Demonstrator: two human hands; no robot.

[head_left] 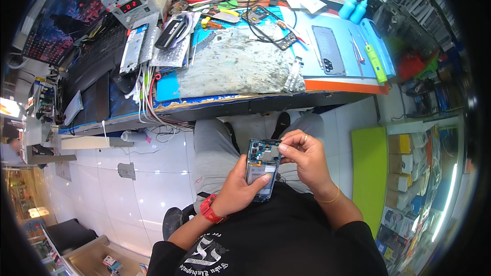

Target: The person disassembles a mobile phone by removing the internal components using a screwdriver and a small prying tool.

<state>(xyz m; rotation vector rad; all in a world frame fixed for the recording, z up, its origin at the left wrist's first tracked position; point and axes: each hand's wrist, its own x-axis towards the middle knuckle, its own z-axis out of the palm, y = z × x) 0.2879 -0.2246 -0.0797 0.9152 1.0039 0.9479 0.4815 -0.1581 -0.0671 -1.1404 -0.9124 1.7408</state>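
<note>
My left hand (236, 189) is wrapped round an opened smartphone (264, 169), its thumb lying over the lower part. The back is off the phone, baring a circuit board at the top end and a pale battery below. At the phone's top right edge, the thumb and fingers of my right hand (306, 159) are pinched together. Whatever is between those fingertips, if anything, is too small to make out. Both hands hold the phone above my lap, short of the workbench edge.
Ahead stands a workbench with a stained grey work mat (230, 61). A bench power supply (130, 2), an opened phone (134, 48), a phone back cover (329, 50), a green pen-like tool (376, 64) and blue bottles (348, 7) are on it. Cables (148, 97) hang off its front.
</note>
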